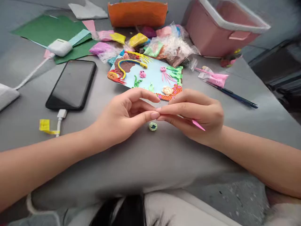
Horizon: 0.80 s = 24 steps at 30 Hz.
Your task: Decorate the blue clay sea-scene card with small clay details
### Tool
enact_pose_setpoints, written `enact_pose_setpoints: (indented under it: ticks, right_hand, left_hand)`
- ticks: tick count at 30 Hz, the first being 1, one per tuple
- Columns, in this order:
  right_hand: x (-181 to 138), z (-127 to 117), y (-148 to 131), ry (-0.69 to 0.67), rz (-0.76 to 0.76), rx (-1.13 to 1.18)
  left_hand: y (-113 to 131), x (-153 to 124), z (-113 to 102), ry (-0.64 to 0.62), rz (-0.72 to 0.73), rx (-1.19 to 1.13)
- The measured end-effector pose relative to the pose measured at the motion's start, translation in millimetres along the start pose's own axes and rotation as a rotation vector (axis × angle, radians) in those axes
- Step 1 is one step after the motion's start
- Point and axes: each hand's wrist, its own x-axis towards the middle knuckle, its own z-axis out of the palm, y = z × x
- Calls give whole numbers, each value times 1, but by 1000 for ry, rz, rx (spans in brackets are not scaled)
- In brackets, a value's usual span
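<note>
My left hand (131, 110) is curled, its thumb tip meeting the fingertips of my right hand (196, 114). Whatever lies between those fingertips is too small or hidden to make out. Tucked in my right hand is a pink clay modelling tool (198, 125), its pointed end sticking out below the palm. Just under the joined fingers, a small pale green clay piece (152, 126) with a dark centre rests on the table. Behind my hands lies a light blue card (154, 73) decorated with clay sea creatures, seaweed and coral; my fingers cover part of its lower edge.
A phone (71, 84) with a plugged-in cable lies at left, near a white charger (60, 47) and green sheets (54, 31). Bagged coloured clay (154, 48) is heaped behind the card. A pink bin (218, 34), an orange box (137, 14) and a dark pen (235, 95) stand or lie around.
</note>
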Motion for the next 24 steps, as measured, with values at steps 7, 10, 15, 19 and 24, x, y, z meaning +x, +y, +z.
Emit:
enact_pose_setpoints:
  ticks: [7, 10, 15, 19, 24]
  right_hand:
    - [1, 5, 3, 26, 34, 3]
    - [0, 4, 3, 49, 62, -6]
    - [0, 0, 3, 12, 64, -20]
    - [1, -1, 2, -35, 32, -8]
    - [2, -2, -1, -23, 48, 4]
  left_hand:
    - [5, -4, 1, 56, 15, 69]
    - [4, -5, 1, 100, 26, 102]
    - [5, -4, 1, 103, 36, 92]
    - [5, -3, 2, 86, 23, 37]
    - [5, -3, 2, 61, 13, 18]
